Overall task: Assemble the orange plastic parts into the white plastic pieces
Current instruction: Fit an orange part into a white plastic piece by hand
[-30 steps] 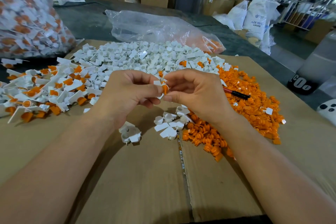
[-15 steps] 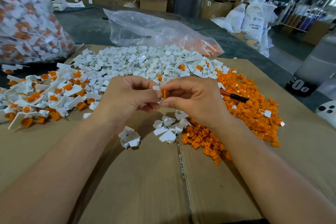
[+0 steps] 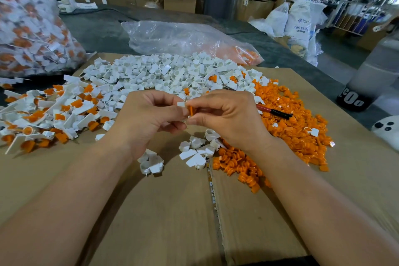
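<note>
Centrally, right hand (image 3: 228, 121) pinches orange part (image 3: 191, 111); left hand (image 3: 146, 121), seemingly, white piece (image 3: 181, 104).

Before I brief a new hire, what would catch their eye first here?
The left hand and right hand meet mid-frame, pinching an orange part against a white piece. Behind them spreads a pile of white pieces, loose orange parts heaped at right, assembled pieces at left.

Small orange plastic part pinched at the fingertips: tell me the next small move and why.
Probably press the small orange plastic part with the right hand into the small white plastic piece that the left hand pinches. The two meet at the fingertips, and most of the orange part shows outside the white piece, so it looks not yet seated.
</note>
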